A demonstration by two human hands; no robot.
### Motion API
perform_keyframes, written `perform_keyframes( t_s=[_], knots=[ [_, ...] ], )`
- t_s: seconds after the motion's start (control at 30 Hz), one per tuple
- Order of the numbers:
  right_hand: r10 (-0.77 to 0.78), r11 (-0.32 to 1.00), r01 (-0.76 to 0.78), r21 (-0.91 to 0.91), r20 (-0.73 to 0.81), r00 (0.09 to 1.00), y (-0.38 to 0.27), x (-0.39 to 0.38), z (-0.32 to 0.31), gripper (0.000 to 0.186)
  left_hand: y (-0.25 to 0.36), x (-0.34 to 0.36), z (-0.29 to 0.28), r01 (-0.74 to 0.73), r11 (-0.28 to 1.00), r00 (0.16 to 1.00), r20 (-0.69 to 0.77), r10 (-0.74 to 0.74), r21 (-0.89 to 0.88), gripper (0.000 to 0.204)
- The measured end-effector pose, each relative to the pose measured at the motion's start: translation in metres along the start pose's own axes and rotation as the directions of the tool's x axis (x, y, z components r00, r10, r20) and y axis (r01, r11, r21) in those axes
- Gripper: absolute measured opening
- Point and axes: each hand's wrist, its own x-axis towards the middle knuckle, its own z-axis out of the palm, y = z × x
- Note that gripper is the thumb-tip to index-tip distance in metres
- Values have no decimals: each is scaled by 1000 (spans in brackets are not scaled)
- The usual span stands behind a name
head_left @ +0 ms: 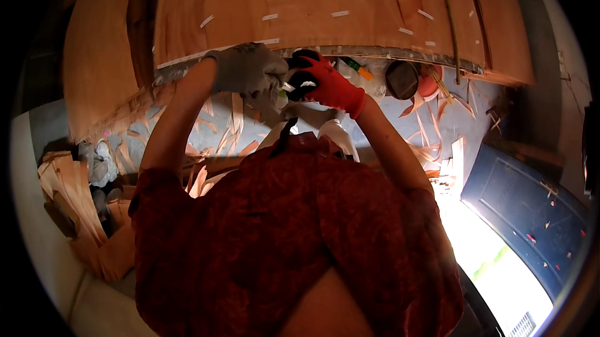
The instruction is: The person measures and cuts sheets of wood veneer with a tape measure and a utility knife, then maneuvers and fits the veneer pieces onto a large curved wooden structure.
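My left hand (249,69), in a grey glove, and my right hand (328,86), in a red and black glove, meet just off the near edge of the work surface. Both are closed, fingertips pinched toward each other. A small white strip (288,86) shows between them, at the fingertips of my right hand; what my left fingers hold is mostly hidden. Beyond the hands lies a broad reddish-brown wood veneer sheet (306,15), dotted with several short white tape pieces (269,17). My left wrist is close to its near edge.
Below the edge, right of my hands, are an orange and green handled tool (359,69), a dark round container (401,79) and a red one (429,81). Veneer scraps (234,121) litter the floor. A white plastic bag (100,163) lies left; a blue door (522,212) stands right.
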Motion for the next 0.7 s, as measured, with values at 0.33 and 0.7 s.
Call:
perform_keyframes(
  t_s=[0.33, 0.7],
  knots=[
    [360, 802, -28, 597, -444, 820, -1, -11, -26, 17, -49, 110, 54, -729, 582, 597, -751, 283, -361, 50],
    [622, 569, 93, 817, -502, 602, 96, -41, -105, 45, 43, 204, 57, -337, 351, 924, -378, -54, -874, 23]
  ],
)
